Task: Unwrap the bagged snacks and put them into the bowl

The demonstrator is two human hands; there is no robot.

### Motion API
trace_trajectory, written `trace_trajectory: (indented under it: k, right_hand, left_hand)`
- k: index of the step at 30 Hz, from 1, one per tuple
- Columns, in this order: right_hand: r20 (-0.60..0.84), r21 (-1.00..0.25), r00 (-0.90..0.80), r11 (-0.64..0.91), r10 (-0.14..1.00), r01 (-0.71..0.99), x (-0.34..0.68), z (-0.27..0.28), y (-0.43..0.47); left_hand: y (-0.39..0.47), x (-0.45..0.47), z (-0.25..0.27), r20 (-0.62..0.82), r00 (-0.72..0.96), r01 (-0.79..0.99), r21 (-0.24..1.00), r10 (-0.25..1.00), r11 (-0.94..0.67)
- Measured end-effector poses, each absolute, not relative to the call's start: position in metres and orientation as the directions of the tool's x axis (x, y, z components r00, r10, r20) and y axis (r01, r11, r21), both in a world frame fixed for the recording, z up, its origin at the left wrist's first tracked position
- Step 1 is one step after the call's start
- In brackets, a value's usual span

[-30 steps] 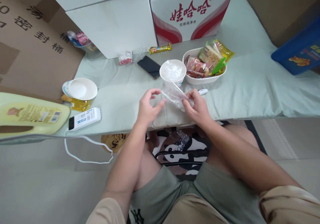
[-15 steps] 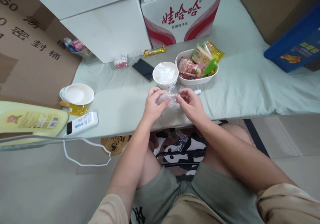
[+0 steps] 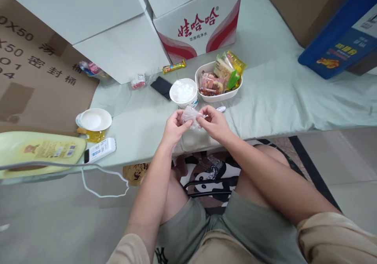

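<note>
Between my two hands is a crumpled piece of clear plastic film (image 3: 191, 117), held just above the table's near edge. My left hand (image 3: 174, 127) pinches its left side between thumb and fingers. On the other side, my right hand (image 3: 214, 122) grips the film's right end with the fingertips. Right behind the film stands a white paper cup (image 3: 183, 101) with more clear plastic in it. A white oval bowl (image 3: 219, 96) full of wrapped snacks (image 3: 222, 73) sits beside the cup. Partly behind my right hand lies a small white object (image 3: 220, 109), its kind unclear.
Behind the cup lie a dark phone (image 3: 161, 87) and a yellow-wrapped snack bar (image 3: 174, 66). Cartons (image 3: 200, 28) line the back. To the left are a tipped paper cup (image 3: 94, 119), a white device (image 3: 100, 150) and a yellow bottle (image 3: 44, 150). A blue container (image 3: 330, 48) stands right.
The plastic film looks more spread out between my fingers. Both hands keep their hold on it. The camera view has shifted, so the table things appear farther left.
</note>
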State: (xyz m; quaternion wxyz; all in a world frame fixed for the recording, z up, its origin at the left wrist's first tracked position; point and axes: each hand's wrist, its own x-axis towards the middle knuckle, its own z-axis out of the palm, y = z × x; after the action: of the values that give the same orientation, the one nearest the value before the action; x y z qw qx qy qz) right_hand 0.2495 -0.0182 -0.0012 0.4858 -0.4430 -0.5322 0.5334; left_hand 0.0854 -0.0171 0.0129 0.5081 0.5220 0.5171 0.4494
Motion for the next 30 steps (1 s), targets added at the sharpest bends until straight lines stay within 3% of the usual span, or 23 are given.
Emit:
trace_trajectory:
  k: [4, 10, 14, 16, 18, 20, 24, 27, 30]
  right_hand:
    - [0.069, -0.995, -0.135, 0.059, 0.988, -0.074, 0.252, 0.000, -0.020]
    - [0.062, -0.998, -0.088, 0.059, 0.994, -0.039, 0.253, 0.001, -0.020]
    - [0.072, -0.997, -0.109, 0.070, 0.991, -0.017, 0.251, 0.002, -0.019]
    - [0.087, -0.996, -0.111, 0.088, 0.990, 0.008, 0.250, 0.002, -0.017]
    - [0.100, -0.994, -0.105, 0.104, 0.989, 0.034, 0.250, 0.002, -0.015]
    - [0.104, -0.992, -0.106, 0.110, 0.989, 0.054, 0.250, 0.003, -0.012]
    - [0.111, -0.990, -0.130, 0.121, 0.985, 0.074, 0.251, 0.004, -0.011]
    - [0.117, -0.988, -0.149, 0.130, 0.982, 0.080, 0.251, 0.006, -0.012]
    - [0.115, -0.986, -0.164, 0.133, 0.980, 0.099, 0.250, 0.008, -0.013]
  left_hand:
    - [-0.014, 0.079, 0.018, -0.027, -0.067, 0.174, 0.984, 0.997, 0.038]
    - [0.002, 0.066, 0.036, 0.265, -0.345, 0.384, 0.915, 0.900, -0.122]
    - [0.029, 0.074, 0.059, 0.458, -0.298, 0.601, 0.772, 0.838, -0.207]
    - [0.049, 0.082, 0.069, 0.468, -0.199, 0.705, 0.679, 0.861, -0.206]
    - [0.069, 0.091, 0.075, 0.377, -0.090, 0.795, 0.584, 0.922, -0.161]
    - [0.084, 0.099, 0.079, 0.155, 0.006, 0.887, 0.456, 0.988, -0.076]
    - [0.097, 0.110, 0.087, -0.230, 0.145, 0.961, 0.265, 0.962, -0.082]
    - [0.098, 0.112, 0.091, -0.367, 0.222, 0.960, 0.242, 0.903, -0.138]
    - [0.100, 0.114, 0.086, -0.410, 0.276, 0.959, 0.174, 0.869, -0.223]
